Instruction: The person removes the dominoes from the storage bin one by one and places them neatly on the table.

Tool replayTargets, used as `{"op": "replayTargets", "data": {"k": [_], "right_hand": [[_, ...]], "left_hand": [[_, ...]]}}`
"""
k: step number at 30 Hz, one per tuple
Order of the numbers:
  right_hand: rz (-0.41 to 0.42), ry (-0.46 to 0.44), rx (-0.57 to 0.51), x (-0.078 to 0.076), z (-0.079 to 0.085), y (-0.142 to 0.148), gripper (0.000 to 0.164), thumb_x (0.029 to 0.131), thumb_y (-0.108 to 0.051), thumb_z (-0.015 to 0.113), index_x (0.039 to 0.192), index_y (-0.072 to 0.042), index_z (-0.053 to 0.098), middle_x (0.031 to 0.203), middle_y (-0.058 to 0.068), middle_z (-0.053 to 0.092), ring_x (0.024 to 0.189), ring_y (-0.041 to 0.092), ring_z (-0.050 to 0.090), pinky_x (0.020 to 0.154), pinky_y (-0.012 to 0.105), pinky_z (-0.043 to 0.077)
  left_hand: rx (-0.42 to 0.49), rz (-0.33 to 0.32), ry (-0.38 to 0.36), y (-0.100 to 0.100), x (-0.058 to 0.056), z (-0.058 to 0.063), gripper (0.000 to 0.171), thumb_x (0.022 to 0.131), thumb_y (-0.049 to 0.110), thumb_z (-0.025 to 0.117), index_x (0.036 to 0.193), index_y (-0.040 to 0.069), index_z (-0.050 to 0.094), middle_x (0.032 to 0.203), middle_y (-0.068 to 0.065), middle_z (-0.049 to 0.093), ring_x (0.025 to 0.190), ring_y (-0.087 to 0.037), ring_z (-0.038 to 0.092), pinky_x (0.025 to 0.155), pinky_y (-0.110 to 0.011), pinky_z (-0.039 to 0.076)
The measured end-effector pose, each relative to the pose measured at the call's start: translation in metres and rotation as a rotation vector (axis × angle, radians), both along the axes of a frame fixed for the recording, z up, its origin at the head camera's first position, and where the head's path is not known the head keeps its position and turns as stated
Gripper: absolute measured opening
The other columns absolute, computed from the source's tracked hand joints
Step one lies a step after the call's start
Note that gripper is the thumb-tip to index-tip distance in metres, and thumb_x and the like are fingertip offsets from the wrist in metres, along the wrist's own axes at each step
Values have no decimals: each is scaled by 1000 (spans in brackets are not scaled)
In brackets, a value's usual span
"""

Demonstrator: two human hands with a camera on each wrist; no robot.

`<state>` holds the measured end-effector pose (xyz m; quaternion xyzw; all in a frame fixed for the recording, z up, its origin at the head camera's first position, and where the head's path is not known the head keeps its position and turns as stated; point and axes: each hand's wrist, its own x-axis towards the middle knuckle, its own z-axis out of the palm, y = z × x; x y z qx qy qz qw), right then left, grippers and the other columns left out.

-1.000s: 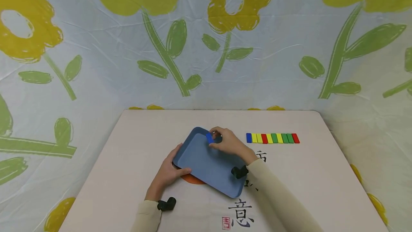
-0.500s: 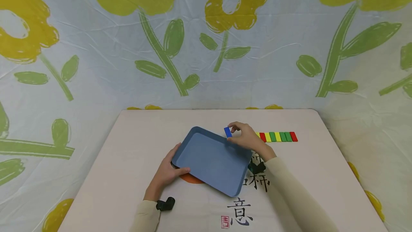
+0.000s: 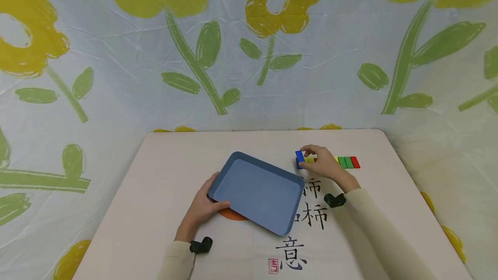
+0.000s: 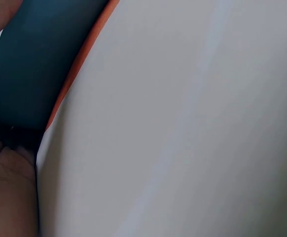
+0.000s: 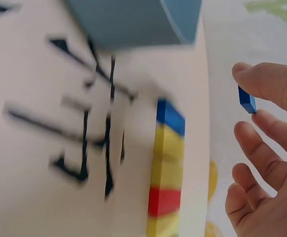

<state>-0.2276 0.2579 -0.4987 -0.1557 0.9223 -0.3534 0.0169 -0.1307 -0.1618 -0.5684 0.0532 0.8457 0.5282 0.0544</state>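
Note:
My left hand (image 3: 202,208) grips the left corner of a blue-grey rectangular tray (image 3: 254,193), thumb over the near rim and fingers beneath. In the left wrist view the side of the tray (image 4: 30,69) fills the upper left. My right hand (image 3: 326,163) pinches a small blue block (image 5: 247,100) between thumb and forefinger, its other fingers spread loosely. In the head view this block overlaps the left end of a row of coloured blocks (image 3: 347,162). The right wrist view shows that end of the row as a blue block (image 5: 171,118), then yellow and red ones.
The pale table (image 3: 167,154) carries a printed cloth with black brush characters (image 3: 291,254) and a red seal (image 3: 273,266). An orange print (image 3: 232,214) peeks out under the tray. A flower-patterned curtain (image 3: 323,85) encloses the back and sides.
My right hand has carried the blue block from over the tray rightward to the left end of the row. The left hand and tray have stayed nearly still.

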Motion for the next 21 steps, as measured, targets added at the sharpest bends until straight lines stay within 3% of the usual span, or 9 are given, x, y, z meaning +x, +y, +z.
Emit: {"op": "replayTargets", "data": {"k": [3,7,12,21], "right_hand": [[-29,-15,25,0,-1,16,51,83,-27,76,127,-7,59,110,17,65,114,40,53,89,56,48],[-83,-63,58,2,-2,36,53,84,-29,75,128,-8,57,114,18,63,117,40,50,92,57,46],[-141,-116,100,5,-3,62,54,86,-31,72,131,-8,54,119,20,60,118,41,48,93,59,45],[-185,-136,148,6,-12,112,59,87,-33,70,133,-2,51,127,28,54,114,43,48,95,62,42]], "left_hand": [[11,5,-5,2,1,5,101,73,27,85,153,33,24,158,-4,26,145,-33,24,114,-61,21],[6,-5,-14,6,5,21,101,74,25,84,155,22,24,158,-10,26,145,-36,24,113,-62,22],[-7,-19,-29,8,10,38,100,74,25,84,154,18,25,158,-10,27,145,-35,25,113,-61,24],[2,-22,-35,7,10,38,100,74,27,84,154,21,24,158,-10,25,145,-36,24,113,-61,24]]}}
